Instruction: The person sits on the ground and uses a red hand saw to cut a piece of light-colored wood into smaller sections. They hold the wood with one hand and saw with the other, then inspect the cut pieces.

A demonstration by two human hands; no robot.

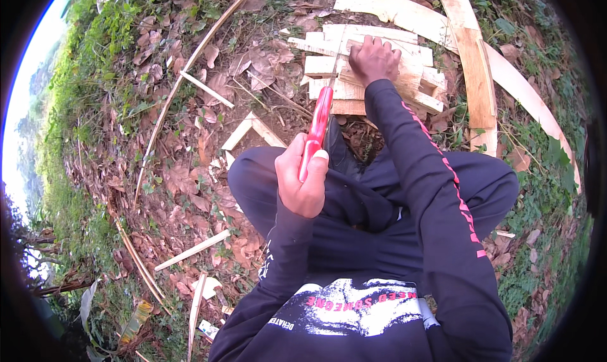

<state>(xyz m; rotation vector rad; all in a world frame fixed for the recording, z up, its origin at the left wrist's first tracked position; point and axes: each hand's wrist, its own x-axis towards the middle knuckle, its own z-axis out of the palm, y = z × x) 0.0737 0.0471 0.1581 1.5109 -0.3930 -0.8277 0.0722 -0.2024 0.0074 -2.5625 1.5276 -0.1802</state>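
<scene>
My left hand (302, 178) is closed round the red handle of a hand saw (321, 109). Its thin blade points away from me and lies across the pale wood at the left part of a stack. My right hand (374, 60), fingers curled, presses down on a wooden piece (408, 71) on top of that stack, just right of the blade. The wooden pieces (322, 65) are piled roughly crosswise, with several ends sticking out. The right fingertips are partly hidden, so their exact hold on the wood is hard to see.
Long planks (471, 65) lie right of the stack, one curving past the far side. Thin wood strips (193, 251) and a bent pole (171, 96) lie among dry leaves at left. My crossed legs (278, 185) are close below the stack, a dark shoe (343, 153) beside it.
</scene>
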